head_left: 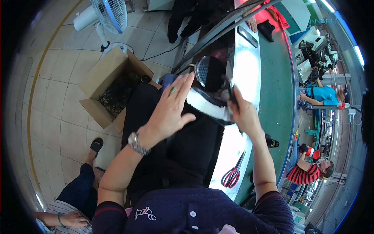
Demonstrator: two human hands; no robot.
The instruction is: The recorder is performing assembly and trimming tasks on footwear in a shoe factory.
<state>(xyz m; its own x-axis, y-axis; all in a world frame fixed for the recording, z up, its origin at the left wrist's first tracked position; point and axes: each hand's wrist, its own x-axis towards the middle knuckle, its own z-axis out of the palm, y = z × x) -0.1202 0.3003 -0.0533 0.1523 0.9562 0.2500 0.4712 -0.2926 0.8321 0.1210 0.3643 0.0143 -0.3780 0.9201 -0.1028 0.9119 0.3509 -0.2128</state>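
In front of my lap is a black piece with a broad white band (208,104), possibly a shoe part; motion blurs it. My right hand (246,117) is closed around its right end, and a dark, narrow shape by those fingers is too blurred to name. My left hand (168,113), with a green-stoned ring and a wristwatch (137,143), has its fingers stretched out beside the piece's left end and grips nothing. Just beyond is a round metal-rimmed mesh (202,71). Red-handled scissors (232,176) lie on the pale ledge (227,148) at my right.
A green conveyor belt (274,93) runs beyond the ledge, with a black shoe (266,30) at its far end. An open cardboard box (104,87) holding dark scraps and a standing fan (110,15) are at left. Other people sit or stand on both sides.
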